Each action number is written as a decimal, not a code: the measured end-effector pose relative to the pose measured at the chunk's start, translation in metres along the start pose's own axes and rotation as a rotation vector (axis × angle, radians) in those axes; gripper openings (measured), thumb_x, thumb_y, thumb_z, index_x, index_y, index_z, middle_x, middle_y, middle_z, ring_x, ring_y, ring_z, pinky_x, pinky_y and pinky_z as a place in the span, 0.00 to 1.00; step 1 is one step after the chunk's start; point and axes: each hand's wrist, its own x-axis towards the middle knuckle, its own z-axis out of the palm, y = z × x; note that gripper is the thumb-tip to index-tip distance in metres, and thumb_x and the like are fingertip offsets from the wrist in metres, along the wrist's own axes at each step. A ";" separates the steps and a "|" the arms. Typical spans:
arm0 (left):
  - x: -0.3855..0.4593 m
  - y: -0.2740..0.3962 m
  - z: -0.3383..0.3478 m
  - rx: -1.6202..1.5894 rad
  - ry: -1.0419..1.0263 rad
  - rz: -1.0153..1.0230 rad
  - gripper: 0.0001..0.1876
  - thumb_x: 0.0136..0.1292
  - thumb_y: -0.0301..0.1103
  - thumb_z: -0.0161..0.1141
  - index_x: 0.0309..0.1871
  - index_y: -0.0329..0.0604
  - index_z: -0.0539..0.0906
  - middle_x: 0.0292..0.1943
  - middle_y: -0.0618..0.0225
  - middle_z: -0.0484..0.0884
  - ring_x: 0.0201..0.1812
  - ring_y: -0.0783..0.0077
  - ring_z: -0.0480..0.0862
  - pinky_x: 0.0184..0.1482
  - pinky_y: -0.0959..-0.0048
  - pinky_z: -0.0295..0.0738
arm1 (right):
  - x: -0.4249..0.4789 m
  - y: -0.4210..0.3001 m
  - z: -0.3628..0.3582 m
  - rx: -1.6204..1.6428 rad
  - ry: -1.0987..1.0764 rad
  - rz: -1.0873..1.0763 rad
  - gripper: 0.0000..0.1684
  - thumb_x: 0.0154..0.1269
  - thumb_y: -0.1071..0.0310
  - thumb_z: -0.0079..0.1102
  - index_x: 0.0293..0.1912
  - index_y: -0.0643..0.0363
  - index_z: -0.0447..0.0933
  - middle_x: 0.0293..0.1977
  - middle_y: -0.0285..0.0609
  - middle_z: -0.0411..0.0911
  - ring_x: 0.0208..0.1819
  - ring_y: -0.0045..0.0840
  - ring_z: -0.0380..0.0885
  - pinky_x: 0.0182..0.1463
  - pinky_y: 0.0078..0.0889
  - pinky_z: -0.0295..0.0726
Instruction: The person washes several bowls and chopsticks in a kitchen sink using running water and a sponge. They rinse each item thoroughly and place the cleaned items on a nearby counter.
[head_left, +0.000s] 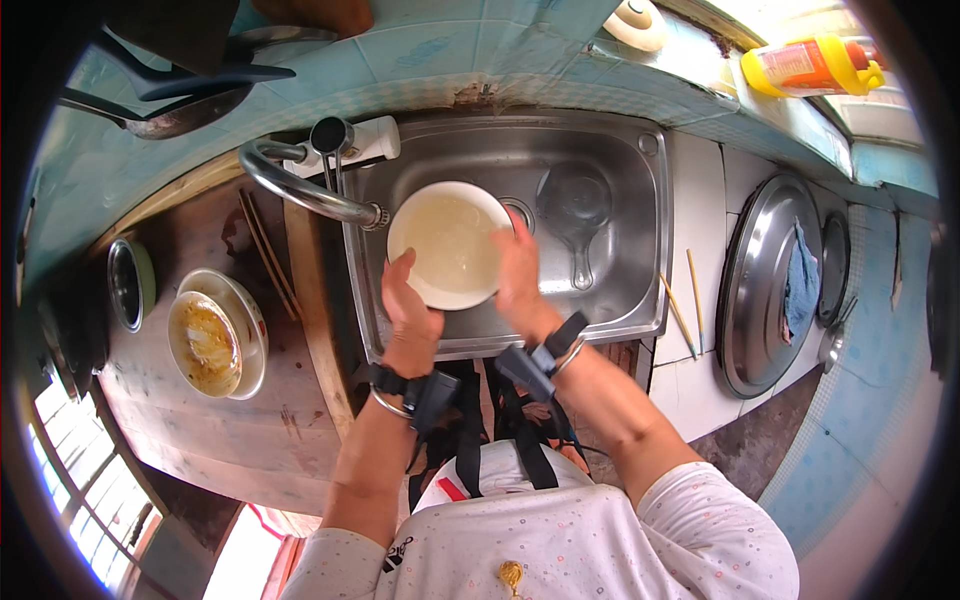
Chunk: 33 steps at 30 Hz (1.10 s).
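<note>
A white bowl (450, 244) is held over the left half of a stainless-steel sink (630, 300). Pale, cloudy liquid seems to lie inside it. My left hand (409, 315) grips the bowl's lower left side, thumb over the rim. On the right side, my right hand (519, 262) has hold of the rim; its fingers are slightly blurred. Just left of the bowl is the spout of a curved metal faucet (315, 191), with no plain stream of water showing. A ladle-like scoop (577, 214), metal or clear plastic, lies in the sink's right half.
Left, a wooden table (300, 390) bears stacked soiled bowls (202, 341), a green cup-like container (131, 285) and chopsticks (270, 255). Right, more chopsticks (695, 300) and a large metal lid (765, 300) with a blue cloth (802, 277) lie on white tiles. A yellow-orange bottle (810, 66) occupies the ledge.
</note>
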 end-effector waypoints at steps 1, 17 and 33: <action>-0.002 -0.009 0.001 -0.039 0.027 0.051 0.24 0.60 0.31 0.55 0.61 0.41 0.68 0.55 0.61 0.74 0.56 0.59 0.75 0.57 0.62 0.71 | -0.012 0.002 0.013 0.109 0.173 0.119 0.34 0.59 0.76 0.47 0.66 0.62 0.58 0.51 0.42 0.75 0.51 0.28 0.74 0.56 0.28 0.73; 0.021 0.039 0.017 0.187 -0.177 -0.293 0.21 0.57 0.34 0.57 0.52 0.30 0.75 0.47 0.55 0.81 0.48 0.56 0.81 0.53 0.63 0.76 | 0.029 -0.025 -0.018 0.025 -0.171 0.115 0.15 0.58 0.72 0.54 0.47 0.65 0.73 0.37 0.38 0.79 0.38 0.23 0.78 0.48 0.26 0.76; 0.018 -0.005 0.017 -0.041 -0.089 -0.113 0.18 0.55 0.27 0.54 0.50 0.34 0.75 0.46 0.58 0.79 0.50 0.59 0.78 0.54 0.62 0.72 | -0.011 -0.010 -0.006 0.049 -0.033 0.315 0.17 0.63 0.67 0.54 0.51 0.63 0.73 0.44 0.42 0.78 0.46 0.25 0.76 0.48 0.30 0.73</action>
